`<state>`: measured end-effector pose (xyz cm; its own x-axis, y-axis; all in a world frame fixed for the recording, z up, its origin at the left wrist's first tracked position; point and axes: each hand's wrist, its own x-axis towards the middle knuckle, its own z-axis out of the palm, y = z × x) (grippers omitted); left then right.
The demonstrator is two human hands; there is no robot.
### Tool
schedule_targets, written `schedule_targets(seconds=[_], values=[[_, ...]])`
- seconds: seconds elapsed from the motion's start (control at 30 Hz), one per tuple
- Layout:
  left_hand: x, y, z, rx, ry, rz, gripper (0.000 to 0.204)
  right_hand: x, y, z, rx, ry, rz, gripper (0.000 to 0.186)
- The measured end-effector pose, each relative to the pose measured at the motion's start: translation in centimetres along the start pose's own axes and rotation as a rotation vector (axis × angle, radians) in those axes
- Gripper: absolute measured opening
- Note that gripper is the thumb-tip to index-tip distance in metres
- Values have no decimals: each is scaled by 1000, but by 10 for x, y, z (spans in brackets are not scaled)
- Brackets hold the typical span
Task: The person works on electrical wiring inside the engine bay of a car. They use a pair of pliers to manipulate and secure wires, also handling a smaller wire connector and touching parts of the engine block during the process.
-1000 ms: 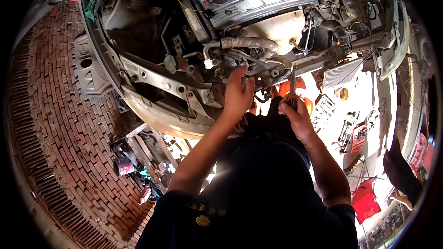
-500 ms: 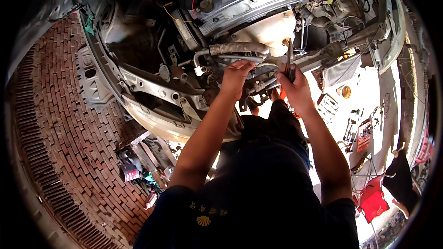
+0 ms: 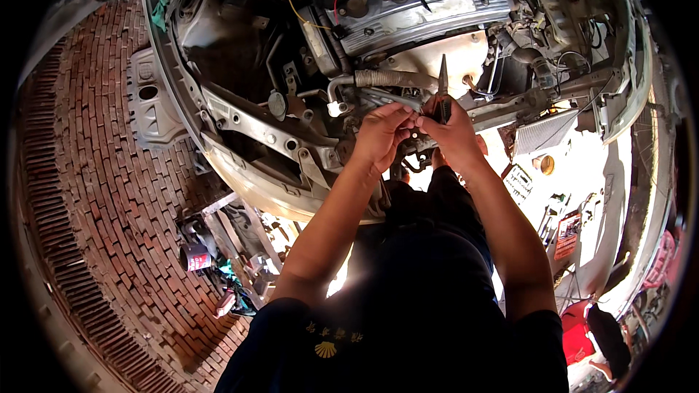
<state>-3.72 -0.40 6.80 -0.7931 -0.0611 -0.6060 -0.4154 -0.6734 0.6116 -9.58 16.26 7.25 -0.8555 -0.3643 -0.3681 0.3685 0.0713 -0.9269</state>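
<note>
In the middle of the view, my right hand (image 3: 454, 135) is wrapped round a pair of needle-nose pliers (image 3: 443, 78), whose long tapered jaws point up and away from me. My left hand (image 3: 381, 135) is beside it, fingertips pinched together and nearly touching the right thumb. Whatever sits between those fingertips is too small to make out. Both hands are over the front of an open engine bay. Just beyond them run a ribbed hose (image 3: 393, 78) and a pale metal heat shield (image 3: 448, 54) below the engine's silver cover (image 3: 429, 11).
A curved front crossmember (image 3: 255, 135) borders the bay on the left, above a brick floor (image 3: 109, 196). A radiator-like finned panel (image 3: 542, 133) stands at right. Near it lie a socket tray (image 3: 518, 182) and an orange tool case (image 3: 567, 235). A red cloth (image 3: 575, 335) hangs lower right.
My two hands have come together. The right hand has shifted left with the pliers, and the left fingers now meet near the right thumb. The whole view has shifted slightly.
</note>
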Motion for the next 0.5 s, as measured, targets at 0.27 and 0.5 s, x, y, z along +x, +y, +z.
schedule_targets(seconds=[0.27,0.5], values=[[-6,1,-8,-57,-46,21,8,-5,-8,-12,250,-163,117,27],[-11,5,-19,-256,-129,-75,8,8,4,-17,-31,-36,52,21]])
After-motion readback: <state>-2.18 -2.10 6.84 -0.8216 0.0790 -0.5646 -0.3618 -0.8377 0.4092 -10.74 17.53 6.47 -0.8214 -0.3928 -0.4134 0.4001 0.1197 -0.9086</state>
